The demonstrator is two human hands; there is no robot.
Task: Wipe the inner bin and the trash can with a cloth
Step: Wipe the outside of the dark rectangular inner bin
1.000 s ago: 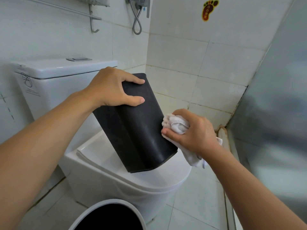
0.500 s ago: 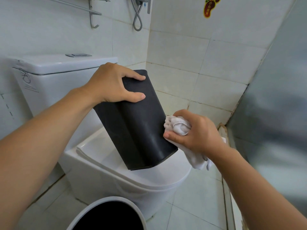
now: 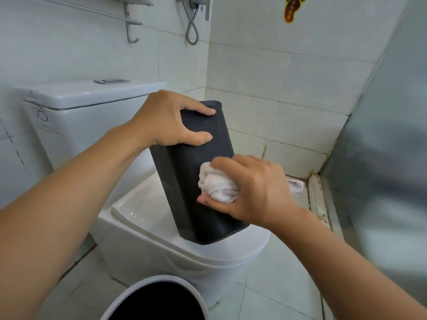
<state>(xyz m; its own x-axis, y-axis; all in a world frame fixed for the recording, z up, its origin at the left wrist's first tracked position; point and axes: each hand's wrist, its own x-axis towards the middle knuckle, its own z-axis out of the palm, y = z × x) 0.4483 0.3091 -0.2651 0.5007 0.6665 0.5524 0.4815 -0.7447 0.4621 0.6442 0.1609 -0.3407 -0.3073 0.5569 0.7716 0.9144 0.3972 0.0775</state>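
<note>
The black inner bin (image 3: 184, 181) stands tilted, its lower end resting on the closed toilet lid (image 3: 143, 215). My left hand (image 3: 166, 121) grips the bin's upper end, thumb on the near face and fingers over the top. My right hand (image 3: 251, 190) holds a bunched white cloth (image 3: 217, 183) and presses it against the bin's near face, around its middle. The white trash can (image 3: 138, 289) with a dark opening stands on the floor at the bottom edge, below the toilet.
The white toilet cistern (image 3: 92, 95) stands at the back left against the tiled wall. A shower hose (image 3: 193, 26) and a metal towel rail (image 3: 129, 21) hang above. A frosted glass panel (image 3: 381, 146) closes off the right side. Tiled floor (image 3: 277, 285) lies right of the toilet.
My right hand has slid the cloth from the bin's right edge onto its near face, moving left. The bin stands a little more upright, and my left hand keeps its grip.
</note>
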